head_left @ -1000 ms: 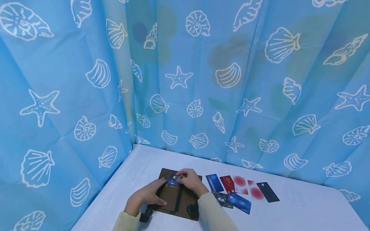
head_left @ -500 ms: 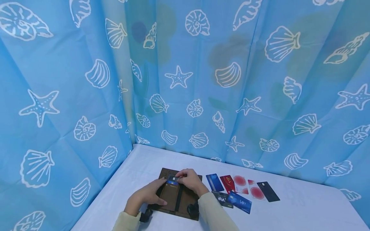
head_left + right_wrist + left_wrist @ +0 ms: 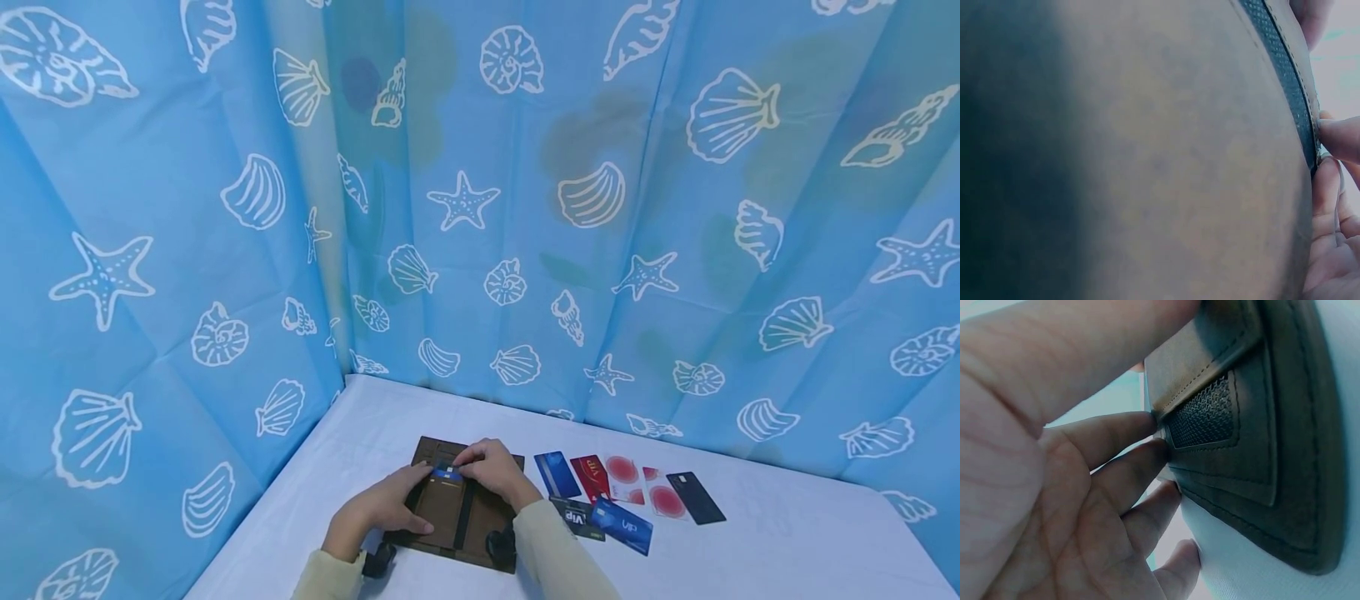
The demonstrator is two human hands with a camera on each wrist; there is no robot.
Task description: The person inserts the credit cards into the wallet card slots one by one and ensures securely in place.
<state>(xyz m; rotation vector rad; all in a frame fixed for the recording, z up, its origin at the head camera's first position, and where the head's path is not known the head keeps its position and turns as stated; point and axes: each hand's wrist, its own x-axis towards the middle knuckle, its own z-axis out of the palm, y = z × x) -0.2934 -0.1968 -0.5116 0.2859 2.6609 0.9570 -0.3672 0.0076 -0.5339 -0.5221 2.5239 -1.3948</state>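
My wallet [image 3: 483, 515] lies open and flat on the desk [image 3: 780, 554], and the card [image 3: 447, 476] I'm busy with sits at the top of its left-hand pocket [image 3: 438, 507]. Most of it seems to be in: a blue strip and a chip show above the stitched edge, so I'd call this one nearly stowed but not fully seated. Whether another card lies behind it, I cannot tell.

With my right hand [image 3: 495, 471] I pinch the card near its upper right edge between bent fingers; the right wrist view is mostly a blurred close-up. My left hand [image 3: 384, 504] is spread along the wallet's left side, its fingers loose and resting against the edge, gripping nothing firmly, its thumb low on the pocket.

Judging by how things lie, plenty is left. Well within reach to my right are a blue card [image 3: 557, 476], a red card [image 3: 591, 478], two red-and-white cards [image 3: 666, 500], a black card [image 3: 697, 498], a grey Vip card [image 3: 576, 518] and a blue VIP card [image 3: 622, 526], all outside the wallet, some overlapping.
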